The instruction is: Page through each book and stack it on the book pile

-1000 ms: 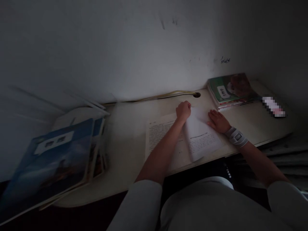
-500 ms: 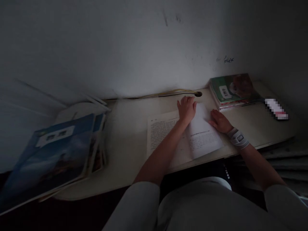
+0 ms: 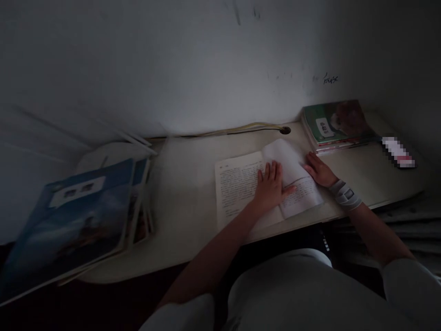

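An open book (image 3: 237, 177) with printed text lies on the pale desk in front of me. Its right page bulges upward in a curve. My left hand (image 3: 270, 186) lies flat across the inner fold, fingers spread and pointing away from me, the thumb over the right page. At the book's right edge rests my right hand (image 3: 320, 170), its fingers stretched out against the page's side and nothing gripped in it. A grey band (image 3: 345, 195) circles my right wrist.
Blue-covered books (image 3: 89, 216) are stacked at the left. A green-covered pile of books (image 3: 334, 122) stands at the back right, beside a pixelated phone (image 3: 398, 152). A yellow cable (image 3: 241, 127) runs along the wall into a round desk hole (image 3: 285, 130).
My left hand has come down from the top of the book toward me and now lies flat over the fold. My right hand stays by the right edge.
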Action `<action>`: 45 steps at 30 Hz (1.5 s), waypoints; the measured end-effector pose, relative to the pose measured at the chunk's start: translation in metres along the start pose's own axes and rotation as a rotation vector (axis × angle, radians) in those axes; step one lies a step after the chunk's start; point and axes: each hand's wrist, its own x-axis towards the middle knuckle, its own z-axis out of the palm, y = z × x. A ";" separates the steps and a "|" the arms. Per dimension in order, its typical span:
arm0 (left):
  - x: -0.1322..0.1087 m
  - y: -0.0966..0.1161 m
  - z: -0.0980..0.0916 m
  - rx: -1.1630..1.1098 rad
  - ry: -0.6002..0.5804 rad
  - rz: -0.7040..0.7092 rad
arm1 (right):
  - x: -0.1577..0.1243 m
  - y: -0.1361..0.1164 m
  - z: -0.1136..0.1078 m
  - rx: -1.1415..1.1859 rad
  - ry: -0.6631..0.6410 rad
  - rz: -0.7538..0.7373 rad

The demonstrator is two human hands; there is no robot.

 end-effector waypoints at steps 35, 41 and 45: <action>-0.042 0.026 -0.012 -0.103 0.007 0.430 | -0.044 -0.023 -0.046 0.825 -0.156 0.616; -0.051 0.035 -0.011 0.089 0.109 0.555 | -0.043 -0.032 -0.048 0.877 -0.131 0.661; -0.054 0.040 0.003 0.179 0.169 0.539 | -0.040 -0.036 -0.049 0.842 -0.169 0.708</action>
